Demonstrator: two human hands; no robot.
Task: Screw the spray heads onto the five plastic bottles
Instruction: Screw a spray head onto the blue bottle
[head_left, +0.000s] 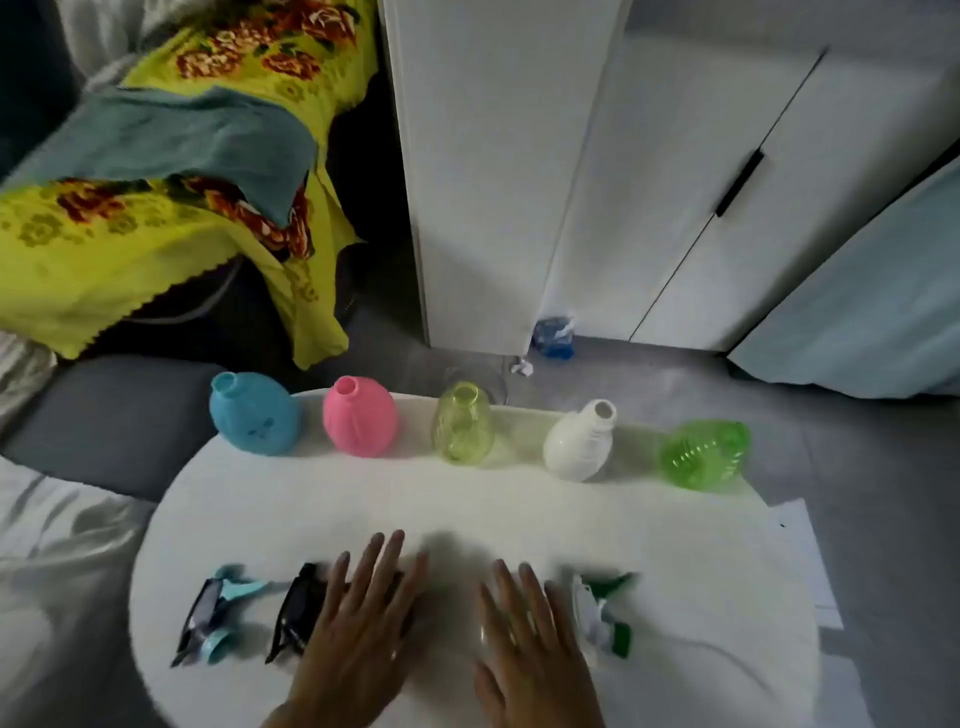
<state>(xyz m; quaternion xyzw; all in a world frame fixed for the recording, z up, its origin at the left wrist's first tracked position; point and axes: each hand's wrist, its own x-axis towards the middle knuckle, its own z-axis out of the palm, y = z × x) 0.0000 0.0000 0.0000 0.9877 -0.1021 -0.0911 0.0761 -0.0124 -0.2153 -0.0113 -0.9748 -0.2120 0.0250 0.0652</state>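
Observation:
Several open-necked bottles stand in a row along the far side of the round white table (467, 514): blue bottle (253, 415), pink bottle (360, 417), yellow-green clear bottle (463, 429), white bottle (581, 440), green clear bottle (704, 454). Spray heads lie near the front edge: a light-blue one (218, 613), a black one (301, 608) and a green-and-white one (602, 608). My left hand (358, 629) lies flat with straight fingers, partly over the black head. Flat on the table beside the green head lies my right hand (530, 644). Any heads under the hands are hidden.
White cupboards (623, 182) stand behind the table. A yellow flowered cloth and teal towel (156, 156) drape at the back left. A blue wrapper (553, 336) lies on the grey floor. White paper (802, 551) sticks out at the table's right edge.

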